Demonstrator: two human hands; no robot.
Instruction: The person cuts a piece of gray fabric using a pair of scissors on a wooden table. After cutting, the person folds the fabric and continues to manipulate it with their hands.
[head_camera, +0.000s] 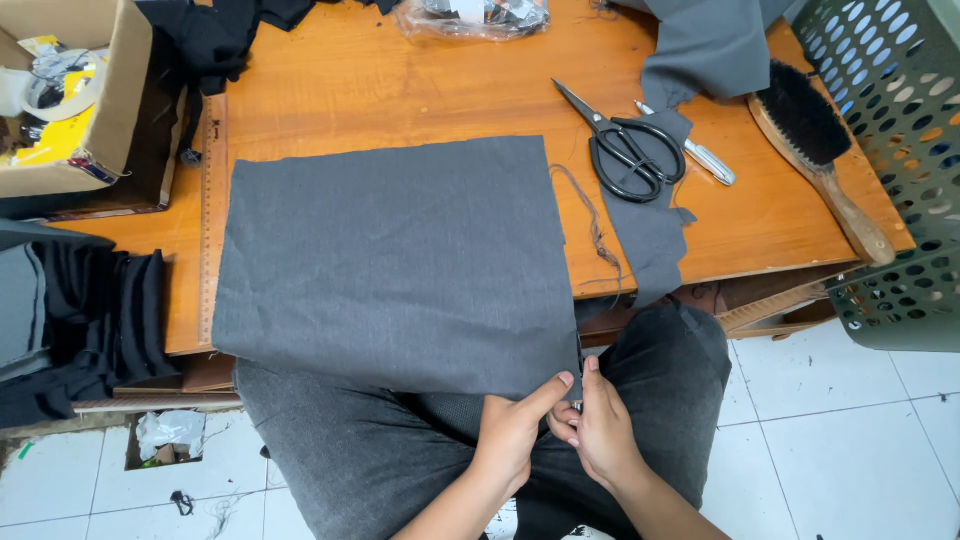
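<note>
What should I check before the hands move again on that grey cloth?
1. Both hands on the cloth corner: ok. Left hand and right hand pinch the near right corner of the grey cloth.
2. Cloth flat on the table: ok, no big folds; the near edge hangs over the lap.
3. Scissors clear of the hands: ok, lying closed at the far right, apart from the cloth.
4. Loose thread at the right edge: not ok, trailing beside the cloth.
5. Ruler along the left edge: ok, beside the cloth.
6. What the fingertips hold besides cloth: cannot tell.
</note>
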